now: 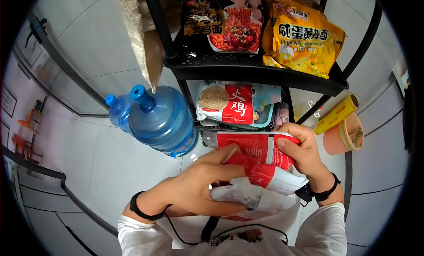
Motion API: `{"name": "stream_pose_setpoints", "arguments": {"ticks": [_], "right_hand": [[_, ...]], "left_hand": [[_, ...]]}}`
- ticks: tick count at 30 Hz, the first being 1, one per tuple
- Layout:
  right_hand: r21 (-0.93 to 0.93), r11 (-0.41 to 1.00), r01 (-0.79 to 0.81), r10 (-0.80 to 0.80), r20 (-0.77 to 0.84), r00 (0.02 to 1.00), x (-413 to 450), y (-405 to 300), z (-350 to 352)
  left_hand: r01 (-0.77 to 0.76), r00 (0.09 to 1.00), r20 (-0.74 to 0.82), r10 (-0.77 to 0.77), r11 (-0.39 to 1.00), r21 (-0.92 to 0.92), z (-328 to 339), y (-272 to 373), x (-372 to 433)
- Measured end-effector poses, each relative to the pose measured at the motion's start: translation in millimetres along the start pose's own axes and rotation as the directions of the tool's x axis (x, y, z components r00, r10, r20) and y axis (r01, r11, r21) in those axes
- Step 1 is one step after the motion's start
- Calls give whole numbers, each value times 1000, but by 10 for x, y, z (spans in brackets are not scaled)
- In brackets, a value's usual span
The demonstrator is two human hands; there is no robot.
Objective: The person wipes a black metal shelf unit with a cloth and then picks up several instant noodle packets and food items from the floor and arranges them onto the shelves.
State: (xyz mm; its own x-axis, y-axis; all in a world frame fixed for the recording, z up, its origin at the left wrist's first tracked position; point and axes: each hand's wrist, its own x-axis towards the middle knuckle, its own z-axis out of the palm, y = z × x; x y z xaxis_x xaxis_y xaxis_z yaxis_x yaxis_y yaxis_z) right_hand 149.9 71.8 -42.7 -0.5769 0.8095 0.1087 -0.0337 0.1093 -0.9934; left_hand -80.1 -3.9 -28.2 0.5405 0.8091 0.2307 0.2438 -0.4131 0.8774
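My right hand (301, 149) pinches the upper right corner of a red plastic food packet (253, 146) between thumb and fingers. The packet carries printing and a pale stripe. My left hand (202, 183) is wrapped around a crumpled white-and-red packet (261, 196), which sits just below the red one and partly overlaps it. Left fingertips also reach up against the red packet. Where one packet ends and the other begins is partly hidden by my fingers. Both hands are in front of my chest, before the lower shelf.
A black tiered rack (258, 74) holds a black noodle packet (228, 27), yellow noodle packets (304, 40) and, lower, a red-and-white packet (228, 105) by a teal basket (265, 118). Blue water jugs (162, 120) stand left. A yellow box (336, 115) and paper tub (341, 136) are right.
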Motion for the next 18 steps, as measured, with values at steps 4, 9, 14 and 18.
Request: {"name": "stream_pose_setpoints", "arguments": {"ticks": [4,9,14,18], "right_hand": [[509,840,-186,-7,352,936,296,25,-278],[-513,819,259,-214,147,966,822,321,-133],[-848,517,116,85,185,979,1326,442,180],[-915,397,71,191,158,969,1569,651,191]], "left_hand": [[-10,996,-88,9,1000,-16,14,103,60],[-97,966,-247,79,993,-62,-57,158,-174],[19,897,-440,-45,998,-64,-199,291,-567],[39,805,-583,-107,991,-128,-134,290,-808]]}}
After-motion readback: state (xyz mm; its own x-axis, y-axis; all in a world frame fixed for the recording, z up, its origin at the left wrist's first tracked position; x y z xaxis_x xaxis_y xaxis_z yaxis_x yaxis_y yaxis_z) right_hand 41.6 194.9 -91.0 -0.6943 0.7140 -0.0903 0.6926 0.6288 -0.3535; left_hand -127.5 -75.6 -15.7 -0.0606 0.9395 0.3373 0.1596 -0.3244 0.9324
